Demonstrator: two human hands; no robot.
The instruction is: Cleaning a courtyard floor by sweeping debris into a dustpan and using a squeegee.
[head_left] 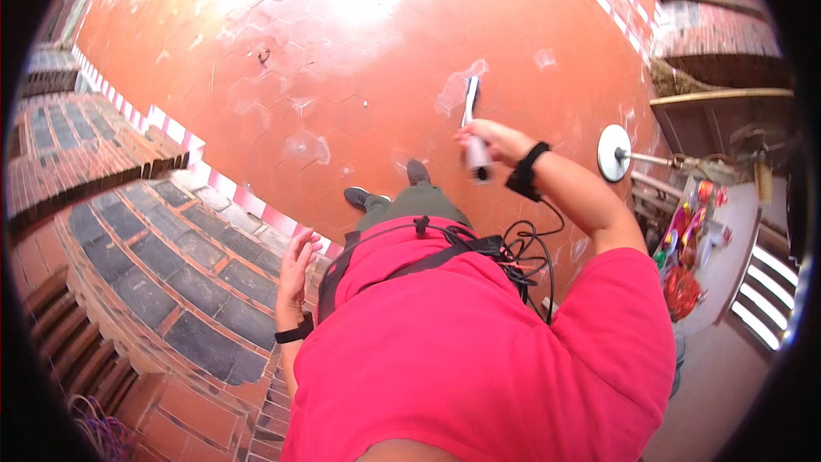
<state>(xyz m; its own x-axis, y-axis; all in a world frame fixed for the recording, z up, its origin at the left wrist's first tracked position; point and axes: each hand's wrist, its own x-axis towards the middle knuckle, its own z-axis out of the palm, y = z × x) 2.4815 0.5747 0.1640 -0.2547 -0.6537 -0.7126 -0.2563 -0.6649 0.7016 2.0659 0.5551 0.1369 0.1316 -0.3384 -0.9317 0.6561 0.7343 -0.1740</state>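
Note:
My right hand (490, 138) grips a slim white handheld tool (471, 102) at the centre right. Its narrow far end has a dark strip and points away from me over the red tiled floor (385, 77); the thick near end shows a dark tip and is blurred. What kind of tool it is, I cannot tell. My left hand (299, 260) is raised at my left side with its fingers apart and nothing in it, over the grey brick paving. Each wrist wears a black band, and black cables (529, 256) hang in loops at my right hip.
To the left runs a grey brick surface (192, 289) behind a red and white striped edge (240, 199). At the right stand a fan with a round white base (614, 153) and a table holding colourful packets (686, 237). Wooden furniture (721, 119) lines the far right.

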